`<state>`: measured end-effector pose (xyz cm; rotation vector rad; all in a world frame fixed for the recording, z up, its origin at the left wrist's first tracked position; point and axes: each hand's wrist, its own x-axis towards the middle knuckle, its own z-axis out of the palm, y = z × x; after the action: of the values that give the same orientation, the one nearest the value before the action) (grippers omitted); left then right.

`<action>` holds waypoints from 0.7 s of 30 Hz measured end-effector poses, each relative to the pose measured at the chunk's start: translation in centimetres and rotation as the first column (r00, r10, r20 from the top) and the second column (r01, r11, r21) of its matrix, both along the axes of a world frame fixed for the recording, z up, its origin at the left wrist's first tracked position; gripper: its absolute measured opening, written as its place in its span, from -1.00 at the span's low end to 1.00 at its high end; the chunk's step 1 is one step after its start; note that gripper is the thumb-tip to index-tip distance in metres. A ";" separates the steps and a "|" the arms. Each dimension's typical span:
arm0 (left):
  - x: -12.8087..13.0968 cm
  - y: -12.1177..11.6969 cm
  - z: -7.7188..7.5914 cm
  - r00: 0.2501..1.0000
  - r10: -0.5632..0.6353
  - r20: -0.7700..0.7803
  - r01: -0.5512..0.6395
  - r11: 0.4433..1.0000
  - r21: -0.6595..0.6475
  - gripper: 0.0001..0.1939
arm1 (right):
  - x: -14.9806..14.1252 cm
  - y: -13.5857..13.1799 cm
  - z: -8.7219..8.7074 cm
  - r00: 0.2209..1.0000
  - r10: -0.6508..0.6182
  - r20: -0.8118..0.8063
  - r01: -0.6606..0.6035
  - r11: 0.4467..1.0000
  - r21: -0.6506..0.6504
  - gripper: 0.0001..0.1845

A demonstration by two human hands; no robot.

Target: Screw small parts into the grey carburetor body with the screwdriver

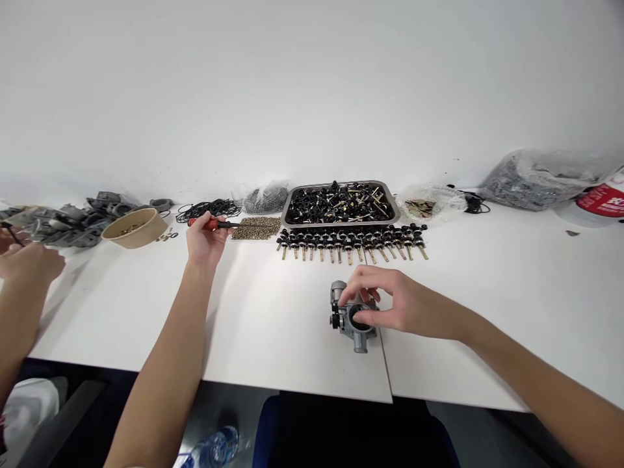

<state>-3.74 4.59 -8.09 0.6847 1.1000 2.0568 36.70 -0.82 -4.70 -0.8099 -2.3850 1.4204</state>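
I view the left hand (pixel 206 242) extended forward, grasping a screwdriver (pixel 210 223) with its shaft pointing right. The right hand (pixel 392 296) enters from the right, fingers curled, gripping a metal housing (pixel 347 321) (thumb at its bore). The housing sits on the white surface (pixel 273 318), beside a seam. Behind it, a filled tray (pixel 341 225) stands near a white wall (pixel 312 84).

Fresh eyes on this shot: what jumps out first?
Probably the metal tray heaped with black parts against the wall, with a row of similar parts in front. Then the grey metal part nearer the table's front edge, under the right hand, and the red-handled screwdriver in the left hand, left of the tray.
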 end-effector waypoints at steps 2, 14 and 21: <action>0.1 0.0 0.0 1.000 -0.004 0.004 0.004 1.000 0.005 -0.78 | 0.0 0.1 -0.2 1.000 -0.016 -0.017 0.016 1.000 0.009 -0.84; 1.5 -0.7 1.5 0.996 -0.084 0.011 0.084 0.996 0.039 -0.82 | -0.1 0.7 -0.6 0.996 -0.068 -0.061 0.071 0.997 0.043 -0.75; 6.6 -1.4 2.6 0.959 -0.283 0.005 0.282 0.957 0.072 -0.80 | -0.9 3.0 -3.7 0.895 -0.362 -0.261 0.383 0.923 0.035 -0.72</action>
<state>2.84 3.16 -5.46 0.8109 0.8684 1.8576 35.82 2.22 -8.40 -0.9430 -1.9567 1.1774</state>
